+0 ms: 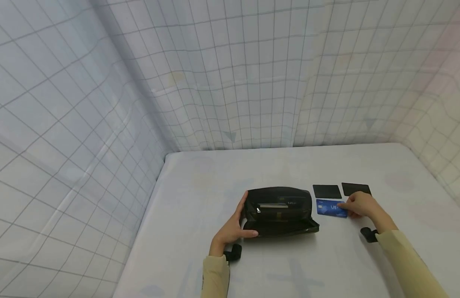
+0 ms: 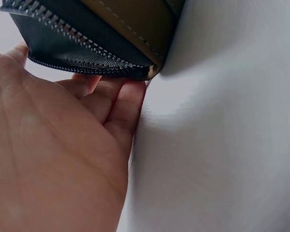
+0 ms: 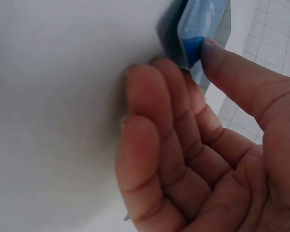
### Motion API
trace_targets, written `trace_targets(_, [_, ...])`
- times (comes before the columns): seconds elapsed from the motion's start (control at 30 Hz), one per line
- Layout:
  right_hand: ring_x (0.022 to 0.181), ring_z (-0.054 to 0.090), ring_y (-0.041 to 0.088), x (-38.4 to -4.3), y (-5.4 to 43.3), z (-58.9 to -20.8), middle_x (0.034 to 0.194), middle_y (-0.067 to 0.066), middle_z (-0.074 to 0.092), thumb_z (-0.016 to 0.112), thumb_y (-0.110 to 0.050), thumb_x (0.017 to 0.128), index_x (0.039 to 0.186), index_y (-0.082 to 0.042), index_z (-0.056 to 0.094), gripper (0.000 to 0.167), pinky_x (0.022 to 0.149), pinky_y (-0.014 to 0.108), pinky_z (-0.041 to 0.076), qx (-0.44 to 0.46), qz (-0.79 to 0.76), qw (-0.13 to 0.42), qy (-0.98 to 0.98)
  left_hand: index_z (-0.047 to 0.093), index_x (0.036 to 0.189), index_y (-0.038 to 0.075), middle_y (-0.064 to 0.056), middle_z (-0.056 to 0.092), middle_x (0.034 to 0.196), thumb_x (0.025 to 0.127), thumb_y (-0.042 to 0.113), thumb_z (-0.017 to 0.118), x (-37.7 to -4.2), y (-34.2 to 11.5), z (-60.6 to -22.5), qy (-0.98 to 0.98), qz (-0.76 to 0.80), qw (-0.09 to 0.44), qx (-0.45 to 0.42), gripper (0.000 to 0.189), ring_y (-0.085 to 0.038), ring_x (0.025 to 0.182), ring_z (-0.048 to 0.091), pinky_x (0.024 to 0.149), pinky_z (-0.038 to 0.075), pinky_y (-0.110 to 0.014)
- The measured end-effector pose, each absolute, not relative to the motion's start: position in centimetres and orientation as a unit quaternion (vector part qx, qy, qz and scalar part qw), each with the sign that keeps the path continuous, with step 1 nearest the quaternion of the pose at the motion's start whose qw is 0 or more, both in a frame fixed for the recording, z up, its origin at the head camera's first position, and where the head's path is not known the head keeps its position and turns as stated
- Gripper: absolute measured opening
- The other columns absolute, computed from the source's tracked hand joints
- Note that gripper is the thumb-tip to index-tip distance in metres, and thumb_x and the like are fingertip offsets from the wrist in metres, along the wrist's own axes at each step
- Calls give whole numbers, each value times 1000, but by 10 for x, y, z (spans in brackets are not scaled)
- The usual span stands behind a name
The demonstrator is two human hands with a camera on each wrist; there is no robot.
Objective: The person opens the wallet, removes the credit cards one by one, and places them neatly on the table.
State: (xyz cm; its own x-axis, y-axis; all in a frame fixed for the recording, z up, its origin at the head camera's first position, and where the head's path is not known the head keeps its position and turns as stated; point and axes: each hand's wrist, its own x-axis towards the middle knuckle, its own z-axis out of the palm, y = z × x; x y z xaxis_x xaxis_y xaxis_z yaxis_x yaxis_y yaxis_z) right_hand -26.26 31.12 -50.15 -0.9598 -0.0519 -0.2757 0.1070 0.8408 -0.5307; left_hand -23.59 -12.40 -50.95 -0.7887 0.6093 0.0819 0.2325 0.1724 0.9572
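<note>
An open black zip wallet stands on the white table, its mouth toward me and its inner pockets showing. My left hand grips its left end, thumb at the front lower edge and fingers at the back. In the left wrist view, the wallet's zipper teeth run just above the fingers. To the right of the wallet, my right hand pinches the right edge of a blue card printed "VIP". The right wrist view shows thumb and forefinger on the card, the other fingers curled below.
Two black cards lie behind the blue one: one black card to the left, another black card partly behind my right hand. White grid-patterned curtains enclose the table at the back and both sides.
</note>
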Motion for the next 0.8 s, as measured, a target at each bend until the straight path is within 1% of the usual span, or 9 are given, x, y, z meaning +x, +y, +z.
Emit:
trace_targets(0.1, [53, 50, 15, -265, 308, -500, 57, 2, 54, 65, -29, 90, 64, -5, 58, 37, 50, 29, 43, 15, -272, 165, 948, -6, 154, 24, -3, -9, 157, 76, 39, 80, -235, -126, -513, 753, 574, 158, 281, 117, -27, 142, -3, 107, 13, -59])
trace_targets(0.23, [53, 49, 14, -265, 305, -501, 58, 2, 53, 65, -26, 91, 66, -3, 57, 35, 50, 27, 43, 17, -262, 178, 948, -5, 153, 32, 2, -8, 157, 75, 42, 80, -239, -126, -533, 755, 575, 149, 278, 116, -25, 142, -1, 106, 13, -60])
trace_targets(0.33, [51, 49, 14, -263, 305, -503, 57, 2, 53, 64, -25, 91, 67, -3, 56, 33, 49, 27, 42, 17, -255, 179, 950, -3, 152, 39, 8, -7, 157, 73, 45, 81, -243, -125, -547, 752, 581, 143, 275, 115, -21, 142, 0, 107, 13, -59])
trace_targets(0.6, [50, 47, 14, -256, 309, -506, 56, 2, 50, 63, -26, 91, 68, -4, 53, 34, 48, 27, 41, 18, -267, 178, 947, -3, 152, 41, 11, -6, 157, 71, 52, 80, -244, -123, -553, 752, 579, 137, 284, 116, -20, 142, 1, 106, 14, -60])
trace_targets(0.8, [51, 47, 15, -255, 310, -506, 58, 2, 50, 64, -30, 91, 70, -4, 53, 34, 49, 27, 41, 20, -272, 174, 946, -4, 151, 41, 11, -7, 156, 72, 49, 80, -244, -124, -553, 750, 579, 140, 287, 115, -17, 142, 1, 107, 14, -57])
